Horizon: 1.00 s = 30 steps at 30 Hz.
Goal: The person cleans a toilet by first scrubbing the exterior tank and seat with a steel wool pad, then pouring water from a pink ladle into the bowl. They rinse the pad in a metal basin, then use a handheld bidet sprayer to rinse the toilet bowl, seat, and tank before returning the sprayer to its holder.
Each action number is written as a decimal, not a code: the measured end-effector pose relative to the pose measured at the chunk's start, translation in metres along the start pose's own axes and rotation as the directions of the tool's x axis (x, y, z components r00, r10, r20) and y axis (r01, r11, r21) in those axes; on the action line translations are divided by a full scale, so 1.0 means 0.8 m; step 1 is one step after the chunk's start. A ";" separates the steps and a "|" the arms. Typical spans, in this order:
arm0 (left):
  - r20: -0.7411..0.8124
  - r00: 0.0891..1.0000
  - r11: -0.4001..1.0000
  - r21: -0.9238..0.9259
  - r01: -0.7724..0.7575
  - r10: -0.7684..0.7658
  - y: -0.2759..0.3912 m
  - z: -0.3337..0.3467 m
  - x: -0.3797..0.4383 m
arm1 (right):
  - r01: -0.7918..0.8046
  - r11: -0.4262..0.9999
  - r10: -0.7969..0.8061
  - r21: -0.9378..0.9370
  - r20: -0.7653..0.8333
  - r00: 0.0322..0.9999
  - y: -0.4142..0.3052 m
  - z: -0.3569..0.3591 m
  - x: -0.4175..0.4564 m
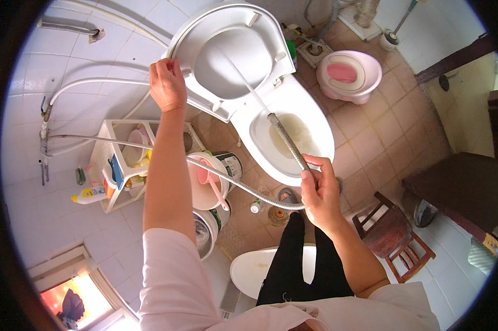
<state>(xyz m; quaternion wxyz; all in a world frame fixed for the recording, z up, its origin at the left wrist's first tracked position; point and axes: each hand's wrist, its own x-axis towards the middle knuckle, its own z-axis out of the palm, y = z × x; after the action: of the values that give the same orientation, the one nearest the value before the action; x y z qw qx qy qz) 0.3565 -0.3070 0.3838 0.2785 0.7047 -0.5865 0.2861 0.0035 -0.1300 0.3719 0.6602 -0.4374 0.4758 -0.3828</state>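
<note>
My right hand (pixel 321 194) grips a flexible metal shower hose (pixel 288 138) near its end, over the bowl. A thin water jet (pixel 245 82) shoots from the hose end onto the raised toilet seat and lid. At the left edge of the raised seat (pixel 191 47), my left hand (pixel 166 85) has its fingers curled around the rim; their tips are partly hidden. Below, the white toilet bowl (pixel 265 161) holds cloudy yellowish water. The hose runs from a wall valve (pixel 45 132), passes behind my left forearm and loops to my right hand.
Left of the toilet stand a white plastic rack (pixel 108 157) with bottles and a bucket (pixel 195 194) with a pink dipper (pixel 207 178). A pink child's potty (pixel 371 80) sits on the tiled floor. A wooden chair (pixel 387 238) is at right, a white basin (pixel 245 269) near my legs.
</note>
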 end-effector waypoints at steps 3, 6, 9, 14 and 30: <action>0.013 0.997 0.997 0.033 -0.073 0.073 -0.014 0.000 0.007 | 0.035 0.999 -0.035 0.026 -0.008 0.999 -0.007 -0.002 -0.003; 0.027 0.996 0.996 0.026 -0.087 0.086 -0.013 -0.001 0.006 | 0.054 0.998 -0.053 0.038 -0.029 0.998 -0.012 -0.008 -0.002; 0.024 0.994 0.994 0.020 -0.108 0.108 -0.008 -0.006 0.009 | 0.078 0.997 -0.078 0.002 0.000 0.997 -0.021 -0.011 -0.004; 0.126 0.991 0.999 0.010 -0.048 0.046 0.001 -0.015 0.010 | 0.094 0.995 -0.094 0.016 -0.014 0.995 -0.033 -0.014 -0.009; 0.422 0.879 0.912 -0.409 -0.036 0.224 0.070 -0.087 -0.031 | 0.139 0.944 -0.211 -0.300 -0.222 0.952 -0.114 -0.035 -0.028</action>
<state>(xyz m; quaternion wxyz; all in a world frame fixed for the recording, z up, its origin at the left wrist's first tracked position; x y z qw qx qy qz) 0.2919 -0.2488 0.4163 0.2458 0.6408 -0.7273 0.0072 -0.0376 -0.1447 0.4595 0.4890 -0.5153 0.5638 -0.4213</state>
